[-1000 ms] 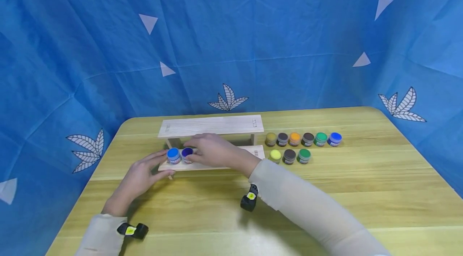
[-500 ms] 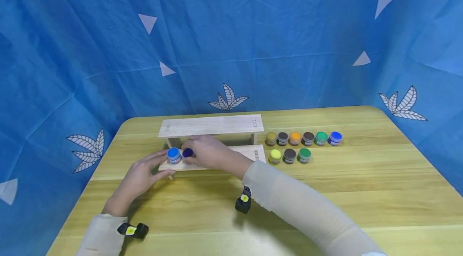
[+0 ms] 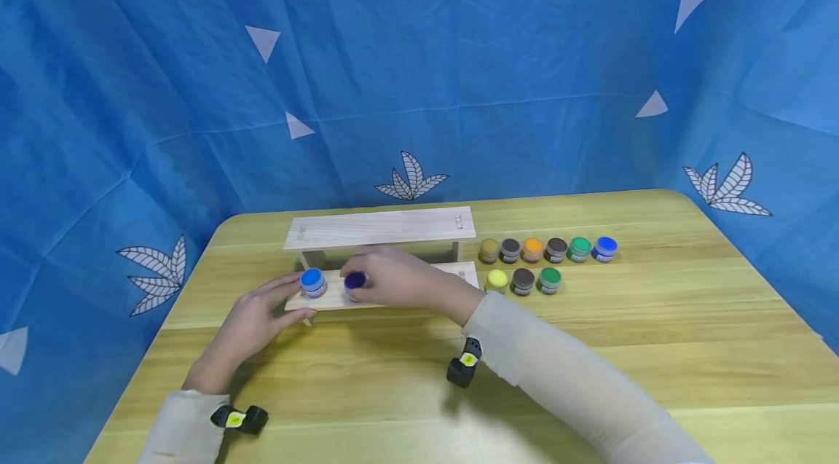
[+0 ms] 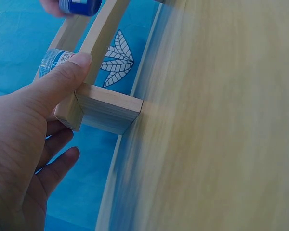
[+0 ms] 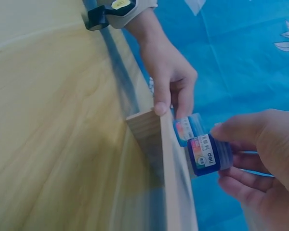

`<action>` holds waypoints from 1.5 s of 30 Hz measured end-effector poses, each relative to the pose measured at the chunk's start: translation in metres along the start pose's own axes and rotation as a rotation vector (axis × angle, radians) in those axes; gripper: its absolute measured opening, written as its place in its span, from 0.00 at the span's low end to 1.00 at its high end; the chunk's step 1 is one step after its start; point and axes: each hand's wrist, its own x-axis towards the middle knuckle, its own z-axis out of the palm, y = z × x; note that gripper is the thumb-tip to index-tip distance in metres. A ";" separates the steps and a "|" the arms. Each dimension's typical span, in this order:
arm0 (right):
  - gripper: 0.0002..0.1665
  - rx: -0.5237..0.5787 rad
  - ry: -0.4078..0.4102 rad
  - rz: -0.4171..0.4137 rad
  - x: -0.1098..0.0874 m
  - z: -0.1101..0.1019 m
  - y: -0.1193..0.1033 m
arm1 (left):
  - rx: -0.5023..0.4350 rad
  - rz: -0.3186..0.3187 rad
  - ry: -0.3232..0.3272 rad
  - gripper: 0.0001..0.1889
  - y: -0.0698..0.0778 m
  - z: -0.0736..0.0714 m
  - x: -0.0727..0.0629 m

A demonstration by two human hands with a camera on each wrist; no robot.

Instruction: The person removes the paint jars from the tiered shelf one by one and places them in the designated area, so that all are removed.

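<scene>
A two-tier wooden shelf [image 3: 380, 228] stands at the back left of the table. My left hand [image 3: 252, 320] grips the left end of its lower board, the thumb [image 4: 70, 72] along the front edge. Beside those fingers a light blue paint jar [image 3: 313, 283] sits on the lower board. My right hand [image 3: 400, 278] pinches a dark purple-blue paint jar [image 5: 207, 156] between thumb and fingers. That jar is at the lower board, to the right of the light blue one; whether it touches the wood I cannot tell.
Right of the shelf, several paint jars stand in two rows on the table [image 3: 655, 318], among them an orange jar [image 3: 532, 250], a yellow jar [image 3: 497, 281] and a blue jar [image 3: 604, 249]. A blue cloth [image 3: 524, 71] hangs behind the table.
My right hand has moved a little to the right with the dark jar, widening the gap to the light blue jar. The left hand keeps its place.
</scene>
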 end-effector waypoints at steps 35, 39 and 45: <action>0.17 0.032 0.102 0.062 -0.098 -0.046 0.044 | -0.010 -0.002 -0.006 0.28 0.002 0.001 0.001; 0.18 0.030 0.106 0.116 -0.112 -0.051 0.050 | -0.003 0.007 -0.001 0.29 0.001 0.001 0.001; 0.19 0.046 0.140 0.180 -0.131 -0.055 0.062 | 0.001 0.027 0.017 0.29 -0.001 0.002 0.000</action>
